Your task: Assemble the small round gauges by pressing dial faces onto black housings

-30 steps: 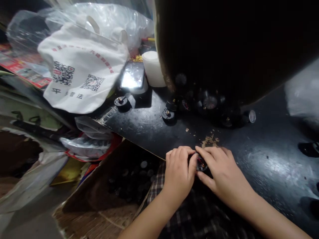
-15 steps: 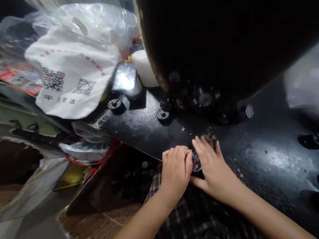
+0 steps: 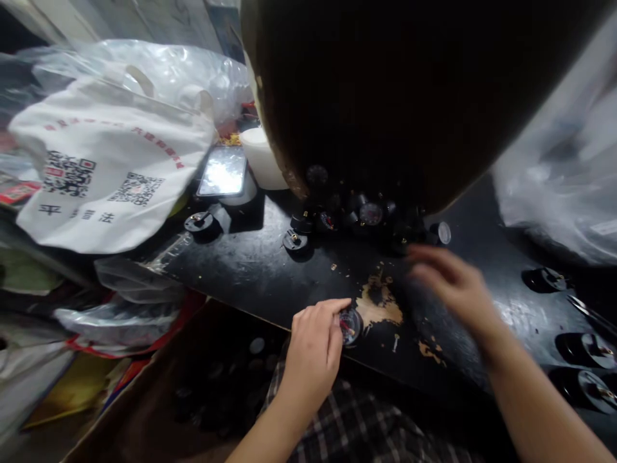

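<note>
The left hand (image 3: 314, 334) is bent over the near edge of the table (image 3: 241, 276), its fingers curled and close together, with the fingertips and thumb at the left rim of a gauge (image 3: 350, 326); the gauge sits at that edge with its dial and red needle showing, just beside a bare tan patch (image 3: 380, 305) in the black surface; the right hand (image 3: 453, 283) is blurred, partly open, its fingers stretched toward the pile (image 3: 371, 213) of dark gauges, and nothing can be made out in its hold; whether its fingertips touch anything there, I cannot tell; a small round part (image 3: 295, 240) lies at the pile's left side, and another (image 3: 198, 222) lies farther left, near the phone (image 3: 224, 170); the phone leans on a white base, its screen bright, between the printed bag (image 3: 110, 173) and a white roll (image 3: 263, 157); clear plastic (image 3: 559, 161) bulges at the right, with more round parts (image 3: 595, 389) below it near the picture's edge; a box (image 3: 159, 399) below the table, at the left, holds dark round pieces; plaid cloth (image 3: 357, 418) shows beneath the hands.
</note>
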`<state>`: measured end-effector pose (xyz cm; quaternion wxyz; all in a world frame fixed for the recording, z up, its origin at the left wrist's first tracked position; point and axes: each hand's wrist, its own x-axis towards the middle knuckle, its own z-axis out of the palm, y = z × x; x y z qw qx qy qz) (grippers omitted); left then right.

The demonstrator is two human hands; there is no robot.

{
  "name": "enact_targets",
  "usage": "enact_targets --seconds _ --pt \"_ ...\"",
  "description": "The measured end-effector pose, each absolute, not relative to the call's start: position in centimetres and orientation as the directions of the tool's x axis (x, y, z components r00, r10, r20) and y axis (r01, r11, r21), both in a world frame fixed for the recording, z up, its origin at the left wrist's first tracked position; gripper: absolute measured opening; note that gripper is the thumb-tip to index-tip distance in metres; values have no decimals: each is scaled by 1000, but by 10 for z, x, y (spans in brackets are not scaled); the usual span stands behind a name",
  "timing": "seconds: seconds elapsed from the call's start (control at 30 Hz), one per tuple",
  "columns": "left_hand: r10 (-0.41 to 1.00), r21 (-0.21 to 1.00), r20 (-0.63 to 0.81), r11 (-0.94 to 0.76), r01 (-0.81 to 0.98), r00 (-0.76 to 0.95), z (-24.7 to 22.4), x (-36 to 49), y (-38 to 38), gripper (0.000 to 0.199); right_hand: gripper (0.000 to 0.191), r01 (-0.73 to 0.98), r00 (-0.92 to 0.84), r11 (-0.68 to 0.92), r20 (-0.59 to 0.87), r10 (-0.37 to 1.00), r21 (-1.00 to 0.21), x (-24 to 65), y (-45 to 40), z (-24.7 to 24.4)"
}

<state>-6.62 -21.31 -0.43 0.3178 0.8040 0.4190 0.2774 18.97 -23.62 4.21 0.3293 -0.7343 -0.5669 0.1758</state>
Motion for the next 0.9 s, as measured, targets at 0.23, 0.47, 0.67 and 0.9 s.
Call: enact_targets --seconds 0.23,0.47,0.67,0.9 --pt "812 667 257 -542 512 524 -5 -61 -217 32 55 725 495 -304 161 854 -618 288 -203 21" --pt "892 708 306 -446 548 331 -7 -74 -207 9 58 643 201 -162 -39 979 -748 187 -255 38" --pt "896 769 259 -418 484 362 -2 -75 -209 10 52 744 -85 -50 -168 982 -666 115 -261 34" --pt "880 827 129 -349 441 457 4 -78 -208 12 50 863 -209 164 -43 977 -477 98 -259 43"
